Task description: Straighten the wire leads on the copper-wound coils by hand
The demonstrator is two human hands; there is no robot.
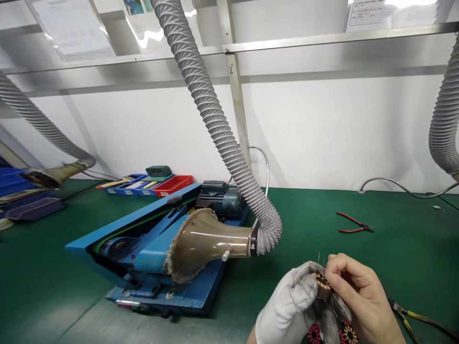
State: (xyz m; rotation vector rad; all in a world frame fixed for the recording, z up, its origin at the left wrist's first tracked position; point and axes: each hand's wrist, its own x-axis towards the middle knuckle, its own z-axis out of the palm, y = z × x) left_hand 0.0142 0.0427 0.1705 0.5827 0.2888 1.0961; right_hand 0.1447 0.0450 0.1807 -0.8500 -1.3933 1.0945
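In a white glove with greyed fingertips, my left hand (pixel 287 303) is closed around a small copper-wound motor stator (pixel 322 288), held upright above the bench at the lower right. Thin wire ends (pixel 319 258) stick up from its top. My bare right hand (pixel 366 298) meets it from the right, thumb and forefinger pinched at the stator's upper edge on what looks like a fine wire. Below the hands, at the bottom edge, are more wound stators: a red one (pixel 314 333) and a copper-coloured one (pixel 350 333), partly hidden by the gloved fingers.
A blue belt machine (pixel 154 258) stands left of my hands, with an extraction hood (pixel 211 243) and grey hose (pixel 218 114) over it. Red-handled pliers (pixel 353 223) lie behind my hands; yellow-handled cutters (pixel 412 315) lie rightward. Parts bins (pixel 175 184) line the green bench's back.
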